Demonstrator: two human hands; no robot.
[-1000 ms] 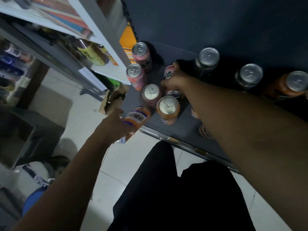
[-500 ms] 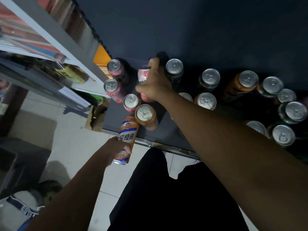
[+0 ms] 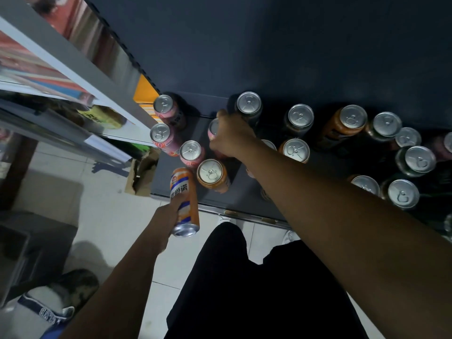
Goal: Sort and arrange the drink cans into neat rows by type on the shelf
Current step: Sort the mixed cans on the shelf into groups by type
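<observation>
The right hand point(image 3: 231, 139) was wrapped from above around a pink can point(image 3: 213, 129) on the dark shelf point(image 3: 168, 177), its fingers clenched over the rim so that most of the can was hidden beneath the palm. That grip looked suited to sliding or lifting the can toward its own kind: just to the left of that hand three more pink cans point(image 3: 163, 105) stood in a slanting line along the shelf's end, and this one probably belonged with them. Directly behind the knuckles stood a dark can point(image 3: 249, 104); to the right of the wrist sat an orange can point(image 3: 295, 150), with further dark and orange cans mixed together farther right, not yet in rows. The left hand point(image 3: 171, 216) grasped an orange-and-white can point(image 3: 184, 199) by its lower body, tilted with its base toward the camera and held off the shelf's front edge, seemingly kept waiting until a place opened. Just beyond its top stood another orange can point(image 3: 210, 172), its likely neighbour. The sorting seemed only partly done.
</observation>
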